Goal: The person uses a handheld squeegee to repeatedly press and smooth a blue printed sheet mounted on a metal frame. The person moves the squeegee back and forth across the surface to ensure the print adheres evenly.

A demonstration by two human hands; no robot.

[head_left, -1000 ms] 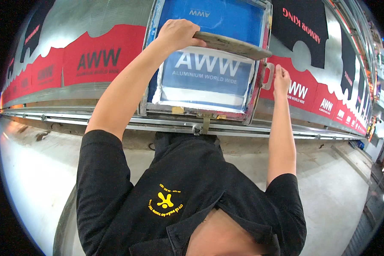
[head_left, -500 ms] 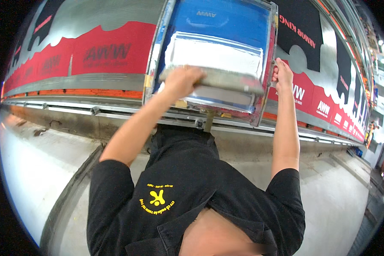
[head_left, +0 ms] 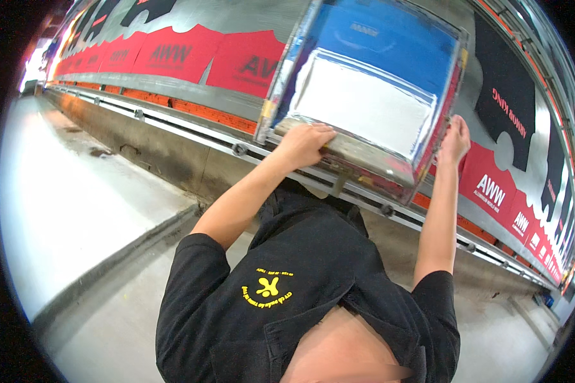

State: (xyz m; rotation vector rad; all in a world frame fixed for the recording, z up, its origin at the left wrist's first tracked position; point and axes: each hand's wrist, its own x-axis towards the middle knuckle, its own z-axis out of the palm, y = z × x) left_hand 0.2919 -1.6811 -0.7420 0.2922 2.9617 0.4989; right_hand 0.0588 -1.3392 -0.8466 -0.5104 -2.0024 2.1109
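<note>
A screen-printing frame (head_left: 456, 69) with a blue mesh (head_left: 390, 48) lies on the long printing table in front of me. A band of white ink (head_left: 364, 102) covers the nearer part of the mesh. My left hand (head_left: 305, 145) is closed on the left end of a long squeegee (head_left: 372, 158), which lies across the frame at its near end, below the white ink. My right hand (head_left: 454, 139) grips the frame's right side, fingers curled around its edge; what the fingertips touch is partly hidden.
Red fabric pieces (head_left: 172, 56) with dark print lie along the table to the left. Black pieces (head_left: 501, 105) and more red pieces (head_left: 490, 182) lie to the right. A metal rail (head_left: 191, 135) with clamps runs along the table's near edge, above a concrete ledge (head_left: 166, 143).
My left hand has drawn the squeegee toward me, to the near end of the frame, baring more of the white band. My right hand stays at the frame's side. The whole view has turned.
</note>
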